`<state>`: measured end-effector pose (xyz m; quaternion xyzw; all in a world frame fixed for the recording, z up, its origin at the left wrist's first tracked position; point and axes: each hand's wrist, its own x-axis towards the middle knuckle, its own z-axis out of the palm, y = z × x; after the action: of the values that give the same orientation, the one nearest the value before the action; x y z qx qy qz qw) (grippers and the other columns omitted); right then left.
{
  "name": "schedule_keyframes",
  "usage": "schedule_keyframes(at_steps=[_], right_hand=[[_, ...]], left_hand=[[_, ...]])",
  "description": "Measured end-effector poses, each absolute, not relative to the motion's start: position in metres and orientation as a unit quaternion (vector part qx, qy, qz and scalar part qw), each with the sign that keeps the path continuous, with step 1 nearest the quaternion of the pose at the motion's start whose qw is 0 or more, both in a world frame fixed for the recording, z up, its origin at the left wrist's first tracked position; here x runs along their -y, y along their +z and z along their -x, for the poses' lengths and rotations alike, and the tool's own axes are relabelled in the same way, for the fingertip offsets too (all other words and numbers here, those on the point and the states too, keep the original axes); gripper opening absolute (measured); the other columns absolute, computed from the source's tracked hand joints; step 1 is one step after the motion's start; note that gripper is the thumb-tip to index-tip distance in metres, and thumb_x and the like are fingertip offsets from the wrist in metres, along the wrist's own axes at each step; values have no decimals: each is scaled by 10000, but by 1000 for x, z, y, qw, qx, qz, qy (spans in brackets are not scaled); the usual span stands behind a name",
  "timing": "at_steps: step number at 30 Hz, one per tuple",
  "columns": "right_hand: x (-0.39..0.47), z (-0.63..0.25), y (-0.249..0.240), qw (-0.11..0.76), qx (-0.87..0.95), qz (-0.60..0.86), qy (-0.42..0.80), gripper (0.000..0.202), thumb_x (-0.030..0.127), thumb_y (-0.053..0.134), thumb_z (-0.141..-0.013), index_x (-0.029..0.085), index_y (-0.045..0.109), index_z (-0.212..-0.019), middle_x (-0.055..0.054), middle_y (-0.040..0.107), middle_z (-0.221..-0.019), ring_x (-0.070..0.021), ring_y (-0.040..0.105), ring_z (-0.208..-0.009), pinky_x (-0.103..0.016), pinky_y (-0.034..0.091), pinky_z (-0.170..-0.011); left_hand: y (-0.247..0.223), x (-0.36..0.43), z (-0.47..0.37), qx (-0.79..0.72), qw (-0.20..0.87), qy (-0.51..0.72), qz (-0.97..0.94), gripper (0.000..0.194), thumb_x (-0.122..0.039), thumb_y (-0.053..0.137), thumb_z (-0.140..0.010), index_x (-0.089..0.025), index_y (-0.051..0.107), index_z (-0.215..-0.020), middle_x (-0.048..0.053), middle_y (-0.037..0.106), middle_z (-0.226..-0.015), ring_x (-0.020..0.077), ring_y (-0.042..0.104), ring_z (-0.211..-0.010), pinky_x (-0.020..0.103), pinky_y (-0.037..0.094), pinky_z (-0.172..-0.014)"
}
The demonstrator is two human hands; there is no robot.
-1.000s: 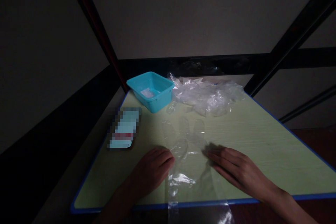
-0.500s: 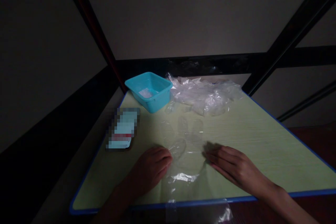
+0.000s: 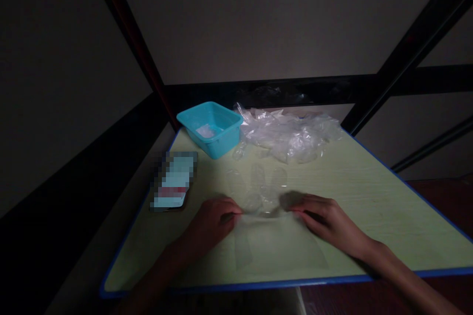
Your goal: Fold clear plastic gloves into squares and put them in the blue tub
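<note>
My left hand and right hand pinch the clear glove, fingers closed. I'm apparently raising its cuff; next needs even tension.

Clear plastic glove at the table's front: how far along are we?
Apparently done: a whitish piece lies in the turquoise basin. In hand: the left hand and right hand pinch the clear plastic glove, its fingers flat on the table. Perhaps left: the crumpled plastic heap behind.

On the surface, the basin is placed at back left, with the plastic heap beside it, right. The phone is positioned before the basin, left of the glove.
</note>
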<state>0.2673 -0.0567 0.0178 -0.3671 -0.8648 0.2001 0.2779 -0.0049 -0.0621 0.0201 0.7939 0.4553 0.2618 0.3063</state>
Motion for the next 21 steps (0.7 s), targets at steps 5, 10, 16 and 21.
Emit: schedule_keyframes(at_steps=[5, 10, 16, 21], right_hand=[[50, -263, 20, 266, 821, 418, 284, 259, 242, 431, -873, 159, 668, -809, -51, 682, -732, -155, 631, -628, -266, 484, -555], [45, -263, 15, 268, 772, 460, 348, 289, 317, 452, -848, 156, 635, -693, -23, 609, -603, -143, 551, -536, -250, 414, -479], [41, -262, 11, 281, 753, 467, 368, 289, 349, 485, -821, 159, 609, -641, 5, 538, -538, -107, 461, -482, -232, 359, -455], [37, -261, 8, 285, 741, 470, 386, 218, 316, 504, -794, 154, 645, -759, -14, 591, -591, -124, 505, -508, -250, 390, -470]], left_hand=[[24, 50, 2, -512, 376, 225, -739, 143, -216, 540, -712, -136, 634, -642, 18, 626, -623, 150, 574, -611, 223, 398, -555], [23, 43, -1, -551, 460, 220, -660, 105, -212, 550, -671, -134, 601, -623, 7, 636, -619, 160, 596, -638, 219, 407, -566], [24, 37, -1, -549, 504, 231, -626, 57, -179, 557, -644, -148, 567, -597, -15, 635, -570, 151, 615, -601, 234, 439, -597], [22, 32, 0, -557, 501, 222, -624, 51, -196, 575, -632, -154, 563, -606, -17, 641, -575, 162, 629, -603, 236, 447, -574]])
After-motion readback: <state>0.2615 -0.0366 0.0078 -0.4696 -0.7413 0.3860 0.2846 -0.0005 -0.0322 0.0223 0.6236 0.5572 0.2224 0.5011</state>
